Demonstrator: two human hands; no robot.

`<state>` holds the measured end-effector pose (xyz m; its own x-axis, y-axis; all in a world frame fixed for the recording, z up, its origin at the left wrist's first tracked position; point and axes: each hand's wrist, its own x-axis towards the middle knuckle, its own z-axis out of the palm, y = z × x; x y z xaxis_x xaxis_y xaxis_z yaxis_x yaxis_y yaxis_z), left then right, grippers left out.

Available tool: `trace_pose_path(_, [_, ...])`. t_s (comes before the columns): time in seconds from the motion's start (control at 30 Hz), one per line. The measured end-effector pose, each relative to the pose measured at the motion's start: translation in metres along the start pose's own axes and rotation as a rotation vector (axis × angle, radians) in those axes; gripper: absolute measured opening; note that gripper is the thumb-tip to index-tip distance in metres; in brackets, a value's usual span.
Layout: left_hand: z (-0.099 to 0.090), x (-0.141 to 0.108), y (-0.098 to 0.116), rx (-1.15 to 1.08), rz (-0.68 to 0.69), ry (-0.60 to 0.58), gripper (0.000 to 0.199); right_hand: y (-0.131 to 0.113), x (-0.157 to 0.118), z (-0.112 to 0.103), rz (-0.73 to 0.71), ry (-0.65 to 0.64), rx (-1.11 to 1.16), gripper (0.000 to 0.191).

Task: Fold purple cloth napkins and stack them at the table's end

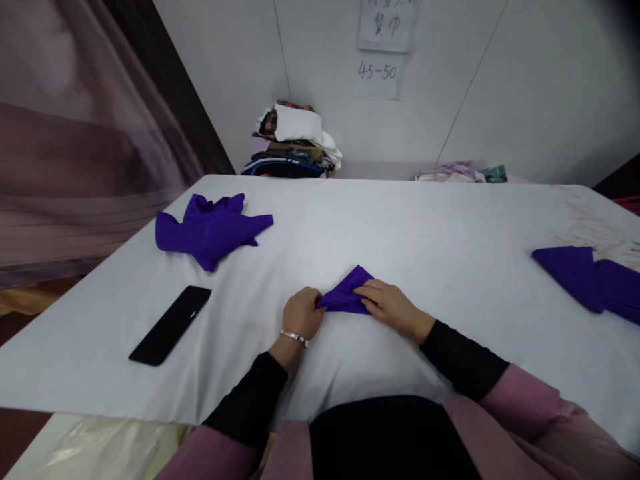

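A small purple cloth (345,295), folded into a roughly triangular shape, lies on the white-covered table in front of me. My left hand (303,312), with a silver bracelet at the wrist, pinches its left corner between closed fingers. On the cloth's right part rests my right hand (389,303), its fingers close together and pressed on the fabric; its thumb is at the lower edge. Farther left lies a crumpled purple cloth (213,230). At the far right are folded purple cloths (573,272).
A black phone (170,325) lies on the white tablecloth (390,227) to the left. Behind the table's far edge is a stack of folded clothes (295,143), with more fabric (457,172) to its right. Paper signs (380,73) hang on the wall. Thin light strands lie at the right.
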<state>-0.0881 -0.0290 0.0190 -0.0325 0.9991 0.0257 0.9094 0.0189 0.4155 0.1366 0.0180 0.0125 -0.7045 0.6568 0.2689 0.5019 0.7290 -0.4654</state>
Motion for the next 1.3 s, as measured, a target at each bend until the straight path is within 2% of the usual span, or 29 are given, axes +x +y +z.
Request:
trace_pose_path(0.2, [0.0,0.001,-0.007,-0.103,0.032,0.026,0.008,-0.007,-0.001,-0.005,-0.1,-0.074,-0.053,0.032])
trace_pose_path(0.4, [-0.007,0.0,-0.024,-0.277,0.009,0.053,0.017,-0.013,0.0,-0.003,-0.076,-0.103,-0.088,0.034])
trace_pose_path(0.53, [-0.013,-0.01,-0.021,-0.415,-0.017,0.088,0.025,-0.014,0.0,0.0,-0.068,-0.1,-0.124,0.036])
trace_pose_path(0.77, [-0.006,-0.018,-0.009,-0.272,0.06,0.065,0.016,-0.016,0.0,0.0,-0.063,-0.06,-0.068,0.036])
trace_pose_path(0.93, [-0.006,-0.014,-0.011,-0.223,0.082,0.035,0.025,-0.009,0.003,-0.006,0.028,-0.001,0.094,0.03])
trace_pose_path(1.13, [-0.005,-0.015,-0.012,-0.194,0.127,0.027,0.027,0.013,0.024,-0.02,0.134,0.076,0.129,0.028])
trace_pose_path(1.3, [-0.004,-0.017,-0.015,-0.157,0.175,0.035,0.027,0.031,0.039,-0.017,0.361,0.008,0.211,0.036])
